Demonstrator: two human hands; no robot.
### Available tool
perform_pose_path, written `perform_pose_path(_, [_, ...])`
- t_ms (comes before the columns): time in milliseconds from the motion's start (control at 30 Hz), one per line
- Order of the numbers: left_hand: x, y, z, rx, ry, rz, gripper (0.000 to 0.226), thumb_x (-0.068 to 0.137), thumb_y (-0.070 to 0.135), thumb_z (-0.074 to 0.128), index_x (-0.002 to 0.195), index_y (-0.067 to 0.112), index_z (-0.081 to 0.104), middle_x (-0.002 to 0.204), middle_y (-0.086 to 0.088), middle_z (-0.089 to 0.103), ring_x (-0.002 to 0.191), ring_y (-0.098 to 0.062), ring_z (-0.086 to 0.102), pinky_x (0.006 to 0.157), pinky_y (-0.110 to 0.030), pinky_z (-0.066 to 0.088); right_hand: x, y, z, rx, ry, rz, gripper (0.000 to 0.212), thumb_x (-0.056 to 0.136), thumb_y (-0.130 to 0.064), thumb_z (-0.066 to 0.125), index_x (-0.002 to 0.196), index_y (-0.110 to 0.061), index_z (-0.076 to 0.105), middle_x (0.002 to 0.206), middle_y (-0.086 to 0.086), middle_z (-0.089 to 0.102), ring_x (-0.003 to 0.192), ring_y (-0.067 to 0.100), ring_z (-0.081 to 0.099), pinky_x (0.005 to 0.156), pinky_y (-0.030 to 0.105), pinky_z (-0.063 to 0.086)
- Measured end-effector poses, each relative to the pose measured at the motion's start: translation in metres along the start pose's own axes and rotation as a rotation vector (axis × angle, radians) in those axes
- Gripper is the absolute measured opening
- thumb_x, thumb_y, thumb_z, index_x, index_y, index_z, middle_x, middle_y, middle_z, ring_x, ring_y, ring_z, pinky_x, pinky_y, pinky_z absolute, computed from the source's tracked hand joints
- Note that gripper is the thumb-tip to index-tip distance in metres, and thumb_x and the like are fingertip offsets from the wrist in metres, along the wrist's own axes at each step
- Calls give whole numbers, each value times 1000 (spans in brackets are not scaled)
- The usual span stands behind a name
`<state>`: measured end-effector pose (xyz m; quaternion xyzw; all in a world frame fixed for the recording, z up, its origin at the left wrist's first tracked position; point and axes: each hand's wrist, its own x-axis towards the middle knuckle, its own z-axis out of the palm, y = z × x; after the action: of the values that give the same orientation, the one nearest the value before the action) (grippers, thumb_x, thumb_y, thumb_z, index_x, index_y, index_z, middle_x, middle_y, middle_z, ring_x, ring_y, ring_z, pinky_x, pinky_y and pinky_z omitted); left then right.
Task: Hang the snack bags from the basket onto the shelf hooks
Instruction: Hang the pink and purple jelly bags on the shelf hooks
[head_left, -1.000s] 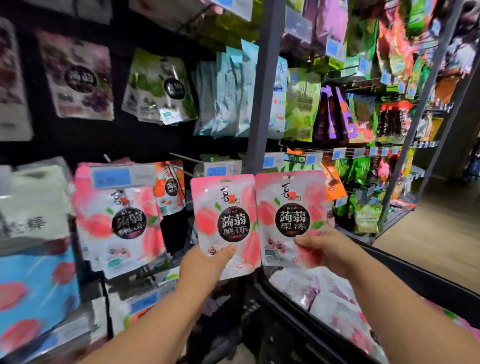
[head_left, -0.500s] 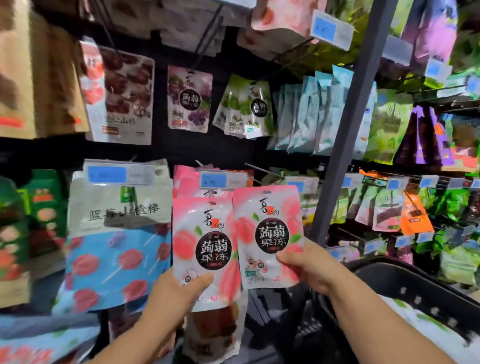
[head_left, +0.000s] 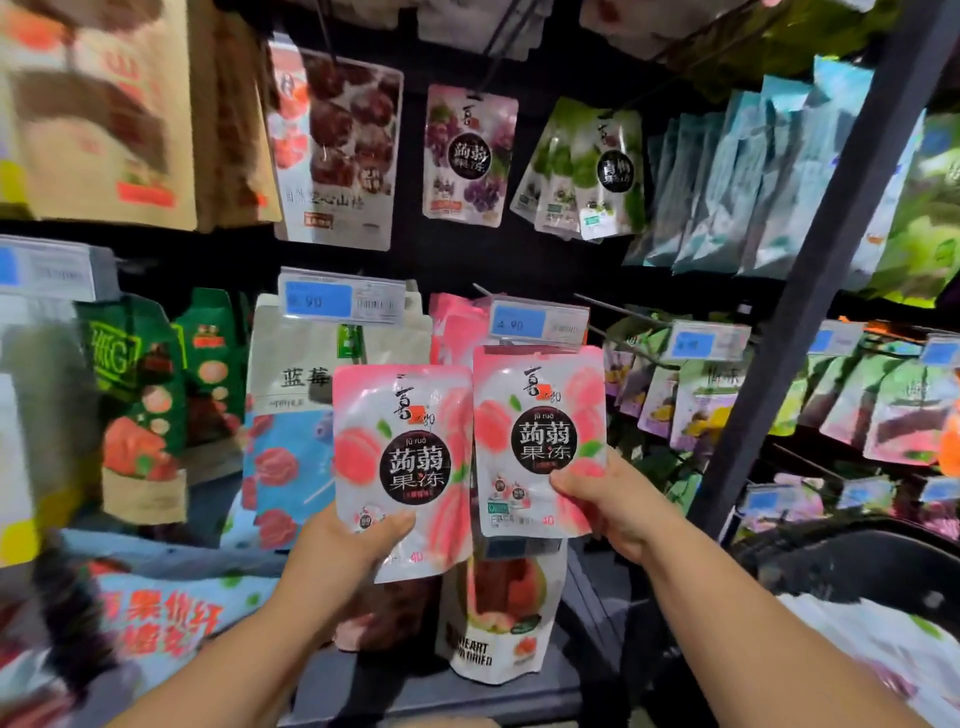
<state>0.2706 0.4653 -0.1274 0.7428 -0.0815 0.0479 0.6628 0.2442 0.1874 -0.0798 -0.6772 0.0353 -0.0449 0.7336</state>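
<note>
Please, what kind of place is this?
Probably a shop's snack aisle: bags hang on shelf hooks, such as the grape bag, with blue price tags in front, and a basket alongside.

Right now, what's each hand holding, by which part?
Left hand grips left pink bag by its bottom edge; right hand grips right pink bag by its lower right corner.

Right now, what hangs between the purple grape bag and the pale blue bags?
Green bags hang between them, in the head view.
</note>
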Motion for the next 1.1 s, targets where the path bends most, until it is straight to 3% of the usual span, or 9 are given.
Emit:
perform_pose_path(100, [1, -2, -5, -36, -14, -22, 24, 52, 51, 77, 60, 32, 65, 54, 9, 57, 53, -11, 46, 60, -32, 39, 7, 1, 5, 4, -4, -19, 48, 70, -1, 75, 116, -5, 62, 108, 21, 72, 98, 37, 69, 89, 52, 56])
perform_pose_path(200, [-1, 0, -6, -39, -53, -4, 19, 63, 41, 75, 50, 34, 62, 46, 11, 51, 45, -4, 40, 54, -31, 33, 13, 3, 6, 12, 40, -17, 39, 84, 7, 68, 119, -4, 58, 107, 19, 73, 95, 35, 71, 83, 48, 59])
perform_pose_path(400, [1, -1, -8, -46, -48, -10, 23, 64, 39, 73, 47, 34, 59, 43, 10, 45, 40, -3, 37, 53, -31, 31, 18, 3, 11, -17, 1, -22, 32, 89, 6, 62, 119, -4, 60, 105, 18, 74, 91, 31, 73, 74, 41, 61])
perform_pose_path(567, [5, -8, -13, -42, -55, -6, 27, 53, 54, 72, 50, 33, 55, 47, 10, 44, 44, -8, 37, 56, -31, 31, 25, 5, 15, -29, 25, -32, 20, 92, 4, 60, 109, -7, 63, 91, 10, 77, 79, 22, 75, 63, 32, 59])
perform_pose_path(667, [7, -11, -13, -66, -54, -22, 33, 49, 57, 72, 52, 31, 52, 49, 8, 43, 45, -11, 36, 57, -31, 31, 38, 13, 18, -68, 118, -12, 28, 94, -8, 63, 121, -6, 59, 108, 15, 73, 92, 27, 72, 75, 36, 58])
perform_pose_path(767, [8, -13, -10, -91, -71, -12, 38, 50, 56, 73, 52, 26, 50, 49, 6, 43, 46, -13, 35, 57, -30, 30, 48, 21, 21, -160, 233, 17, 41, 92, -44, 60, 124, -19, 56, 114, 8, 68, 98, 24, 66, 84, 41, 56])
perform_pose_path(833, [9, -13, -5, -128, -96, -12, 38, 58, 50, 78, 51, 25, 50, 49, 6, 43, 45, -13, 35, 56, -30, 30, 51, 25, 18, -276, 274, 12, 49, 86, -58, 57, 120, -23, 53, 111, 4, 67, 102, 24, 64, 91, 46, 53])
perform_pose_path(1000, [10, -4, 18, -197, -168, -3, 29, 87, 4, 69, 67, 22, 57, 46, 13, 53, 44, 1, 46, 46, -12, 38, 41, 23, 13, -475, 472, -160, 41, 91, -36, 67, 116, -15, 41, 93, 6, 59, 89, 24, 60, 78, 37, 49])
perform_pose_path(1100, [14, 0, 32, -287, -215, -36, 35, 88, 0, 67, 65, 20, 50, 42, 12, 49, 40, 0, 43, 42, -7, 34, 24, 15, 15, -666, 562, -328, 27, 91, -36, 66, 102, -21, 46, 92, 0, 51, 83, 17, 51, 69, 31, 38])
